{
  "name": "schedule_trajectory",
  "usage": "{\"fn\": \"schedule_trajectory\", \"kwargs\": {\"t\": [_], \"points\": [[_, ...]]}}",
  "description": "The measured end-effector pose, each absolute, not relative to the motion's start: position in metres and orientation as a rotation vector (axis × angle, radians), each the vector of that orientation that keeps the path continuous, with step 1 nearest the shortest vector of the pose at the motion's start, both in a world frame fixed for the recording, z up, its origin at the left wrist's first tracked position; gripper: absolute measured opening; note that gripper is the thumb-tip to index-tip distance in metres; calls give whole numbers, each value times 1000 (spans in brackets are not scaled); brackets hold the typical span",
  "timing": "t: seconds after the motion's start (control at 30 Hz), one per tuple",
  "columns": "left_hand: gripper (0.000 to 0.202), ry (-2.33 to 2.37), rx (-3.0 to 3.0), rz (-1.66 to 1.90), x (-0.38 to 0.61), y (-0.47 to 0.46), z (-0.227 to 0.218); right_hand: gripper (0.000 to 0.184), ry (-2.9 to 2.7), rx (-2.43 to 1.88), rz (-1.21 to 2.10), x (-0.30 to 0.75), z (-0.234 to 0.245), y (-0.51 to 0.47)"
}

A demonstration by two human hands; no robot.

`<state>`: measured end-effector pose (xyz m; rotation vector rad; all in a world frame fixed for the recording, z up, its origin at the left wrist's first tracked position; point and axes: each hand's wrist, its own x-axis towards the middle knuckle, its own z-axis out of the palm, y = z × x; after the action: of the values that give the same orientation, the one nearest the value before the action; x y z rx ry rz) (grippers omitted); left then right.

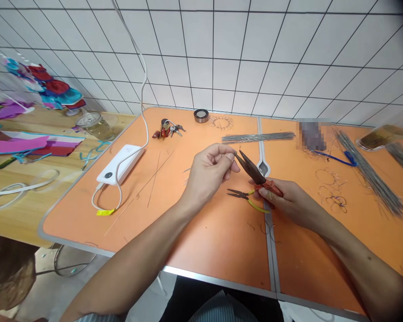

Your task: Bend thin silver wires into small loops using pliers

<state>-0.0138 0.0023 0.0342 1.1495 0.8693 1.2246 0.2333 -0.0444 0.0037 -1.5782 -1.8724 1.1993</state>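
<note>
My left hand (211, 172) is raised over the middle of the table, thumb and forefinger pinched together; whatever sits between them is too small to make out. Right at those fingertips are the parted jaws of long-nose pliers (251, 167) with orange-red handles, gripped in my right hand (282, 194). A second pair of pliers (240, 194), with yellow handles, lies on the table just below and partly behind my right hand. Several short curved wire bits (265, 227) are scattered in front of it. Behind both hands lies a bundle of straight thin wires (258, 137).
The orange table (201, 246) also carries a white power strip (121, 164), keys (169, 129), a tape roll (201, 116), a wire ring (221, 122), loose long wires (151, 181) and a larger wire bundle (372, 174). At lower left is another person's head (6, 273).
</note>
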Motion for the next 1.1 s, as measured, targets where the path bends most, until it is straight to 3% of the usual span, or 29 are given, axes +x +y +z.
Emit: {"fn": "schedule_trajectory", "kwargs": {"t": [1.1], "points": [[9, 962, 1336, 1105, -32, 13, 42, 59, -1965, -1612, 1198, 230, 21, -47]]}}
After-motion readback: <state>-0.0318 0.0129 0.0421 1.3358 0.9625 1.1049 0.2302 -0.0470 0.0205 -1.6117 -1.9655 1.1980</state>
